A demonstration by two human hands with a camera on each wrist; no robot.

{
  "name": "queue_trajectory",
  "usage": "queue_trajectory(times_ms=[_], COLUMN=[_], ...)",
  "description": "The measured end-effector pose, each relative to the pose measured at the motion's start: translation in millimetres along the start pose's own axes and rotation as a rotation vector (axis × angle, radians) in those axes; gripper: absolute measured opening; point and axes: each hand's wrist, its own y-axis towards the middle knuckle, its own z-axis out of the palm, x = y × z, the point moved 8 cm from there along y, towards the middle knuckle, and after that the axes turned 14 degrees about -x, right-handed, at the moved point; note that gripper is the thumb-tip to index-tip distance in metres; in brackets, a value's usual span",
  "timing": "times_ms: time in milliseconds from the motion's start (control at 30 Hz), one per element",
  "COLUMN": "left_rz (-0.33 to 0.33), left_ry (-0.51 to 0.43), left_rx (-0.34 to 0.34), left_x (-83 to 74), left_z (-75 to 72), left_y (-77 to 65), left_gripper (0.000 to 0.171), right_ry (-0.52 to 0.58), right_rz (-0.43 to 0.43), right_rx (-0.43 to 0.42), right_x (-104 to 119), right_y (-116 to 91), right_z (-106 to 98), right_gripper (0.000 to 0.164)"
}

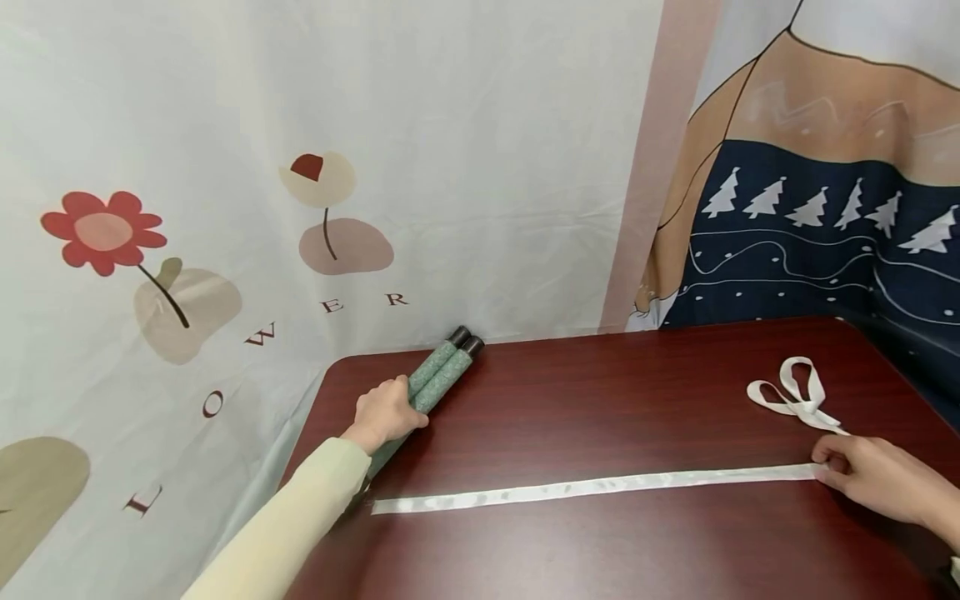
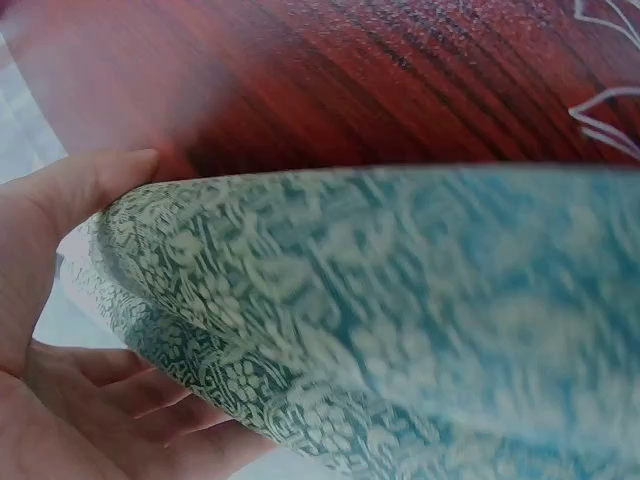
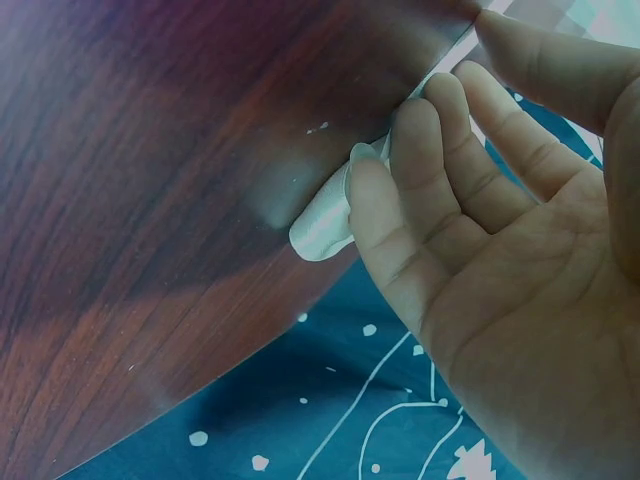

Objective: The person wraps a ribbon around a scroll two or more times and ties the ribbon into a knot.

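Two green patterned rolls (image 1: pixel 442 379) with dark ends, looking like a rolled-up scroll, lie side by side at the table's left. My left hand (image 1: pixel 386 412) grips them across the middle. In the left wrist view, the thumb is on one side of the floral cloth surface (image 2: pixel 330 270) and the fingers are on the other. A white ribbon (image 1: pixel 600 486) stretches straight across the table. At its right end my right hand (image 1: pixel 888 475) pinches it between thumb and fingers. Past that hand, the ribbon's looped bundle (image 1: pixel 806 400) lies on the table; part of it (image 3: pixel 325 220) shows beside the fingers.
The dark red wooden table (image 1: pixel 600 400) carries everything. Behind it hangs a white curtain (image 1: pixel 487 167) with flower prints and letters. A navy printed part (image 1: pixel 810 258) with white trees hangs at the right, close to the table's edge.
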Motion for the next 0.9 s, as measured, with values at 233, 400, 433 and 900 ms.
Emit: queue_trajectory(times_ms=[233, 400, 433, 900], left_rz=[0.032, 0.014, 0.007, -0.155], left_ry=[-0.022, -0.046, -0.055, -0.272], left_rx=[-0.1, -0.142, -0.145, -0.139], left_x=[-12.0, -17.7, -18.9, -43.5], left_z=[-31.4, -49.8, -53.0, -79.0], left_y=[-3.3, -5.3, -5.8, -19.7], left_gripper=[0.06, 0.069, 0.073, 0.1], right_ry=[0.009, 0.015, 0.015, -0.001], right_rz=[0.008, 0.001, 0.001, -0.008], right_rx=[0.008, 0.0, 0.001, 0.003], right_x=[1.2, 3.2, 3.2, 1.8], right_y=[-0.7, -0.3, -0.2, 3.0], right_z=[1.8, 1.3, 1.4, 1.1], right_gripper=[0.013, 0.013, 0.013, 0.013])
